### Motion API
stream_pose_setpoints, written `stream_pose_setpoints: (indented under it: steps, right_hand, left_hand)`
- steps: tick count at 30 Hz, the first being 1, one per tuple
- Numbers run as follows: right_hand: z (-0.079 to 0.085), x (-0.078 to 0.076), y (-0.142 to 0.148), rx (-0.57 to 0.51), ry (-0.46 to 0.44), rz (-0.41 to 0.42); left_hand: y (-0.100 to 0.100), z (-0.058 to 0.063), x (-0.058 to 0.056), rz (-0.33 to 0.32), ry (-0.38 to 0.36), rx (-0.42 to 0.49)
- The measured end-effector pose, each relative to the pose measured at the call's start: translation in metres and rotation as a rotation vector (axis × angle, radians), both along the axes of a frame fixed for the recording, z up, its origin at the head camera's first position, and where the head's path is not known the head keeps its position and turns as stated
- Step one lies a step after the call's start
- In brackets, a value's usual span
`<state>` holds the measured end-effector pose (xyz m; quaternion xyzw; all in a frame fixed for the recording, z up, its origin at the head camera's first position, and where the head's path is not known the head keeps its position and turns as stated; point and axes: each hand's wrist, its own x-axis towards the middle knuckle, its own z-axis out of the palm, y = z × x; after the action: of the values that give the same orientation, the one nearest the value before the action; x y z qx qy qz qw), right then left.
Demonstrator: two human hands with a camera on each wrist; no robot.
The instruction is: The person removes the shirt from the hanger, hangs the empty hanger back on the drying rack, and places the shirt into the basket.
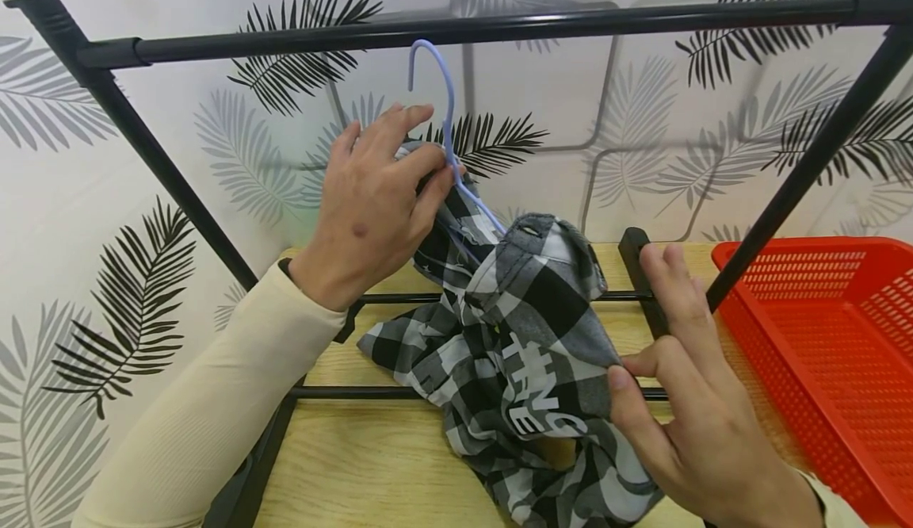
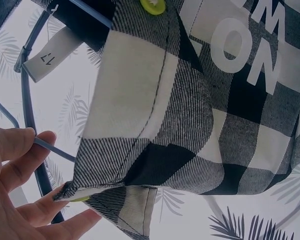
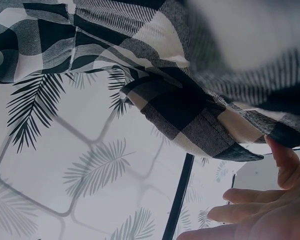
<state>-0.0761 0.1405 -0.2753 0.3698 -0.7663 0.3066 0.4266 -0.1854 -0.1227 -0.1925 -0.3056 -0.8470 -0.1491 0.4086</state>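
A black, grey and white checked shirt (image 1: 542,298) with white lettering hangs bunched on a light blue hanger (image 1: 448,108), tilted down to the right. My left hand (image 1: 378,195) pinches the hanger just below its hook between thumb and forefinger. In the left wrist view a green button (image 2: 153,6) and a white label (image 2: 55,54) show on the shirt. My right hand (image 1: 702,409) pinches the shirt's edge on the right between thumb and forefinger, other fingers extended. The hook's top overlaps the lower edge of the black rail (image 1: 321,43) in the head view.
A black rack frame stands on a wood-grain table (image 1: 357,464), with two thin lower bars (image 1: 342,392) behind the shirt. To the right sits a red plastic basket (image 1: 806,369). Behind is a wall (image 1: 642,116) with a leaf pattern.
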Motion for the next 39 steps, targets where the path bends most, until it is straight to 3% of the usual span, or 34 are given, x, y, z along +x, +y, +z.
stream_pose_setpoints:
  steps: [24,39]
  right_hand:
    - [-0.0011,0.0012,0.0036,0.019,-0.012,-0.023]
    - [-0.0051,-0.0011,0.007,-0.003,-0.02,0.01]
  left_hand:
    - [-0.0017,-0.0003,-0.0003,0.003,-0.026,0.013]
    - [-0.001,-0.001,-0.0017,0.001,-0.019,0.017]
